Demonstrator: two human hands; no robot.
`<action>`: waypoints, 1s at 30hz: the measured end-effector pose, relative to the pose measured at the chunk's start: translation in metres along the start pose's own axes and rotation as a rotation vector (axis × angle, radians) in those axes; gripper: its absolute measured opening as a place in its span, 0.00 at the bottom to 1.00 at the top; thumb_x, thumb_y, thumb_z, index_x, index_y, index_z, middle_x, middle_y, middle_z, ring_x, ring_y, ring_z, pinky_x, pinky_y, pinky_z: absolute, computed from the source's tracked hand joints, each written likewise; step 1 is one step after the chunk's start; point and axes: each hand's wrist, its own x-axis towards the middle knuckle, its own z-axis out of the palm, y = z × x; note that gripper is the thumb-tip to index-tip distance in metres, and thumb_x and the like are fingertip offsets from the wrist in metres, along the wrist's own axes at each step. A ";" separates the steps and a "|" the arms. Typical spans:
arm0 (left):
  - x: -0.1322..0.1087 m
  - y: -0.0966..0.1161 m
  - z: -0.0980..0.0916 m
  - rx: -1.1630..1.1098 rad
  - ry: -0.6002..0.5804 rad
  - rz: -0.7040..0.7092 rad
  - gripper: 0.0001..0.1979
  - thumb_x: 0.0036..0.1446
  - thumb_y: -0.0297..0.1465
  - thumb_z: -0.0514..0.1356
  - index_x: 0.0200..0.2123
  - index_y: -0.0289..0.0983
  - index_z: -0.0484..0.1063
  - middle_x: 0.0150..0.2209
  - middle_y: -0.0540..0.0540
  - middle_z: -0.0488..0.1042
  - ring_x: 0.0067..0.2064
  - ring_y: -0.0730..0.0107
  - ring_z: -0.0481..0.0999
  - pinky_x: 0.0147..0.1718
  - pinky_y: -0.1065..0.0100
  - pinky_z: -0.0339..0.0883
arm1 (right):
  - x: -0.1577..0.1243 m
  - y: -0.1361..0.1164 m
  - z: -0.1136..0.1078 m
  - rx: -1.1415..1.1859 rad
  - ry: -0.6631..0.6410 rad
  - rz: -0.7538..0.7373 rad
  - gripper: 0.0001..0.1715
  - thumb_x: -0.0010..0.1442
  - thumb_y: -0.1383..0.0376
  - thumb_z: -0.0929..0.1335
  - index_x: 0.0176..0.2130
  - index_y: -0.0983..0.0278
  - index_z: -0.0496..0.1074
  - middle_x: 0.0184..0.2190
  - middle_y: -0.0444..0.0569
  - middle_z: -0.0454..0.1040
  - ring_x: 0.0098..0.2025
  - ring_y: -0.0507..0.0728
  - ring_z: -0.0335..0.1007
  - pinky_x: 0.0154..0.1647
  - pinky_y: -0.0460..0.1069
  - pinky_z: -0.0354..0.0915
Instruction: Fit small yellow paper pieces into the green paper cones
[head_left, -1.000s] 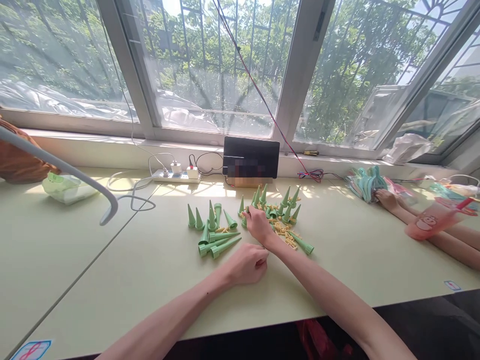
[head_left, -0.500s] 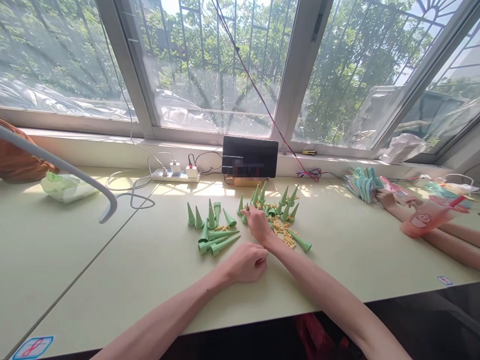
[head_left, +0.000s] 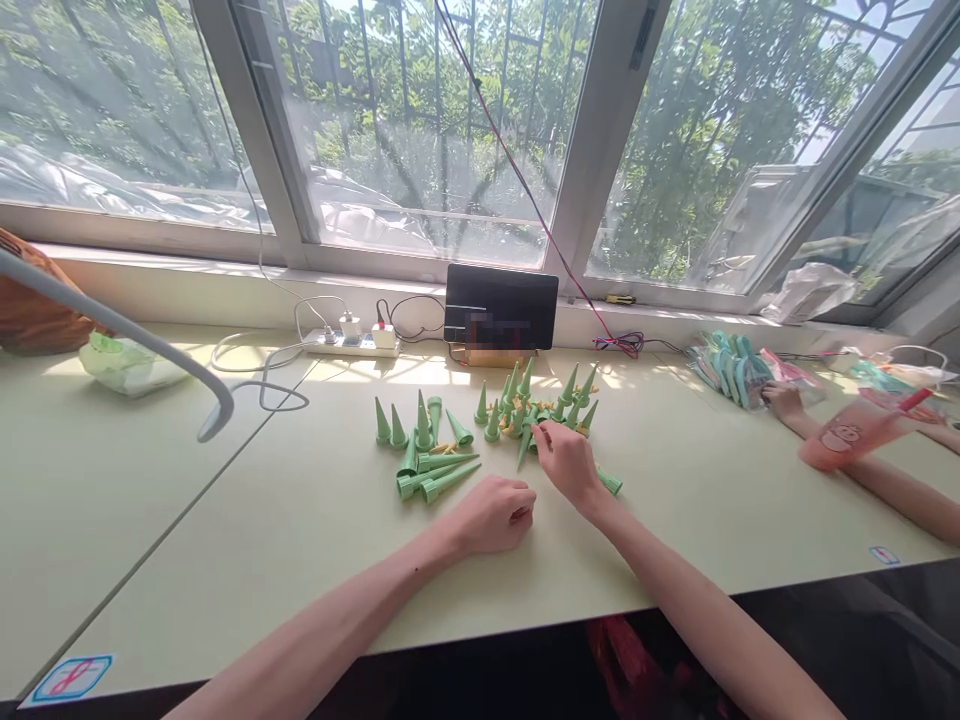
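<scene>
My right hand (head_left: 566,460) is closed, its fingertips pinching a green plastic spike (head_left: 526,440) whose narrow tip points down. Under and behind that hand is a cluster of green spikes (head_left: 570,385), several upright, with small yellow pegs (head_left: 517,420) among them. The hand covers part of the cluster. My left hand (head_left: 495,515) rests on the table as a fist; whatever is inside it, if anything, is hidden. Beyond the left fist are more green spikes (head_left: 424,425), some standing and some lying down, with a few yellow pegs (head_left: 445,449) between them.
A tablet (head_left: 501,308) leans by the window, with a power strip (head_left: 352,345) to its left. A grey curved bar (head_left: 172,360) juts in from the left. At right are another person's hand (head_left: 786,402), bagged turquoise items (head_left: 727,370) and a pink drink cup (head_left: 844,435).
My right hand has moved right and slightly nearer, and now shows a tip-down spike at its fingertips. A spike stands where that hand was. My left fist has stayed put.
</scene>
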 end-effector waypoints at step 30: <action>0.000 -0.002 0.001 0.051 -0.022 -0.036 0.13 0.52 0.21 0.51 0.21 0.37 0.51 0.21 0.52 0.60 0.23 0.74 0.56 0.25 0.67 0.46 | 0.005 0.038 -0.021 -0.025 -0.317 0.128 0.18 0.66 0.71 0.60 0.53 0.65 0.71 0.40 0.54 0.80 0.40 0.59 0.75 0.37 0.47 0.62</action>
